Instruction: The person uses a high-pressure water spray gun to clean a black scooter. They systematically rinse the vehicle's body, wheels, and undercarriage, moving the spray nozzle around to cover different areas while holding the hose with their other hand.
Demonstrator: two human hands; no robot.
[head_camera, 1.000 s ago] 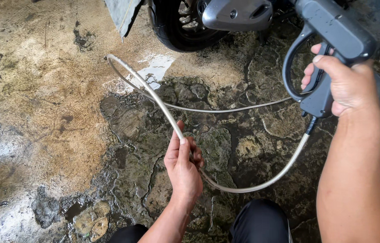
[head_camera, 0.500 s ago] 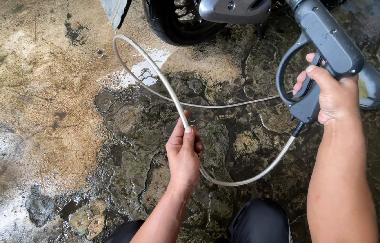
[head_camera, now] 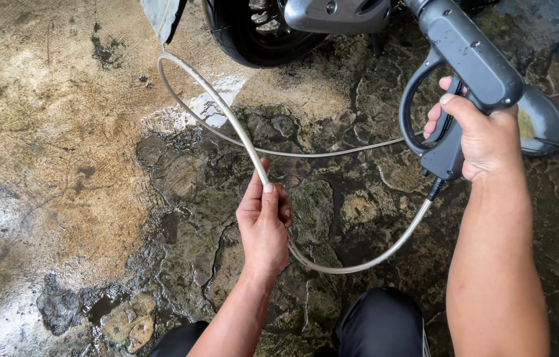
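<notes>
My right hand [head_camera: 484, 135] grips the handle of a grey pressure-washer spray gun [head_camera: 464, 53], fingers on the trigger inside the guard loop. A pale hose [head_camera: 226, 112] runs from the bottom of the gun's handle, sags in a loop over the wet ground and arcs up towards the top left. My left hand [head_camera: 264, 221] is closed around this hose near the middle of the view, thumb pointing up along it. The gun's barrel points up towards a scooter's black tyre [head_camera: 246, 33] and grey body panel [head_camera: 332, 13].
Wet, cracked concrete floor, brown at the left and dark and mossy at the centre. A thin cable [head_camera: 332, 151] lies across the ground. A grey rounded object [head_camera: 544, 119] sits behind my right hand. My dark-trousered knees [head_camera: 378, 327] are at the bottom edge.
The view has shifted closer to the scooter. My left hand has lifted the hose slightly and the hose's loop has risen; my right hand still holds the spray gun.
</notes>
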